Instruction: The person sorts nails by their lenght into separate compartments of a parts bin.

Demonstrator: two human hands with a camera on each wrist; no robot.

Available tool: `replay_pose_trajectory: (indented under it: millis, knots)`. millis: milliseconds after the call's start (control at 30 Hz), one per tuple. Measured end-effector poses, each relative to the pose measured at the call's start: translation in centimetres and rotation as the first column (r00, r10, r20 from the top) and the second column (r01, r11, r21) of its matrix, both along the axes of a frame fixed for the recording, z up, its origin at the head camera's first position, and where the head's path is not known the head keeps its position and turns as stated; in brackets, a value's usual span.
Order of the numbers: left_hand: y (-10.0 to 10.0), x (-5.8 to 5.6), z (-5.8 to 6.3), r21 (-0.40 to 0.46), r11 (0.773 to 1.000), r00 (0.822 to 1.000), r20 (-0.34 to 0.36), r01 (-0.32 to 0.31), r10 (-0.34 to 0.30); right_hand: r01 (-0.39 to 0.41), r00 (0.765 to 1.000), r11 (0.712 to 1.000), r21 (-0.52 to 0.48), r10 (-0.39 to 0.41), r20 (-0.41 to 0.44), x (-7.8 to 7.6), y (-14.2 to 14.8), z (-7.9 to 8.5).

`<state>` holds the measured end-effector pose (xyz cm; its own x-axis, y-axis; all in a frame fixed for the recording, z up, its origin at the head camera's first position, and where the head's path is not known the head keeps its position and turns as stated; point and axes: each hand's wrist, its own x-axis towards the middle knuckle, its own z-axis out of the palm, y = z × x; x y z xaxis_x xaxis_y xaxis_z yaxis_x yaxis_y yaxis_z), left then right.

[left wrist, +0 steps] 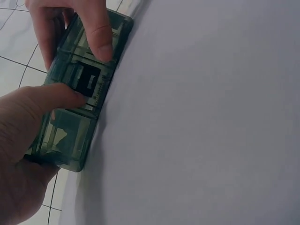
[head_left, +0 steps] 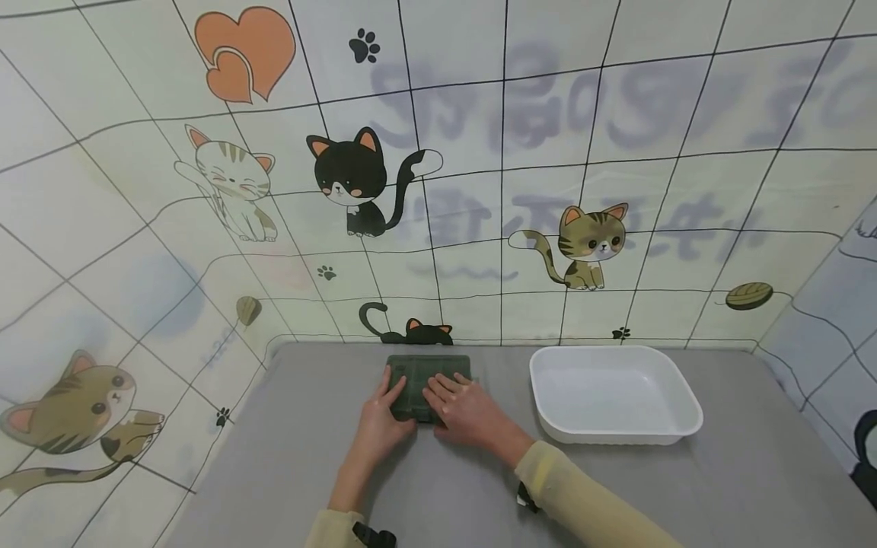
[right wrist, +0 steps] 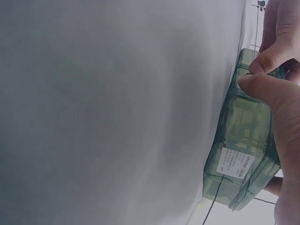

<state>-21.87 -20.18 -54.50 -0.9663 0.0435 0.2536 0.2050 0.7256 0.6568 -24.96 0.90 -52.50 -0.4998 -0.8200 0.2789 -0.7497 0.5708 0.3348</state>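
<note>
A flat translucent green plastic case [head_left: 411, 388] with inner compartments sits at the back of the grey table. My left hand [head_left: 380, 415] grips its left side, the thumb on the front face in the left wrist view and the fingers reaching round the top. From the right, my right hand [head_left: 462, 411] holds the case, fingers spread over the lid and thumb at the front edge. Both thumbs lie near the dark front catch [left wrist: 88, 79]. A white printed label [right wrist: 236, 162] shows on the case in the right wrist view. The lid looks closed.
To the right of the case stands a white rectangular tub [head_left: 617, 438]. The grey tabletop [head_left: 288, 457] runs up to a cat-patterned sheet [head_left: 473, 266] behind and at the sides. A black object [head_left: 866, 457] shows at the far right edge.
</note>
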Motion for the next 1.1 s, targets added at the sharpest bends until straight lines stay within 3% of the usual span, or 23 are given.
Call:
replay_pose_trajectory:
  millis: [333,700,1100]
  knots:
    - [-0.61,0.09,0.36,0.001,1.0,0.999,-0.02,0.03,-0.03,0.013,0.999,1.0,-0.026,-0.012,0.039,-0.01,0.06,-0.06]
    - [-0.93,-0.1,0.13,-0.005,0.999,0.999,-0.03,0.035,-0.035,-0.016,0.995,1.0,-0.026,0.013,-0.101,0.09,-0.18,-0.01]
    - [-1.02,-0.18,0.05,0.0,0.999,0.999,-0.01,0.032,-0.032,-0.017,0.995,1.0,-0.024,0.015,-0.103,0.08,-0.36,-0.21]
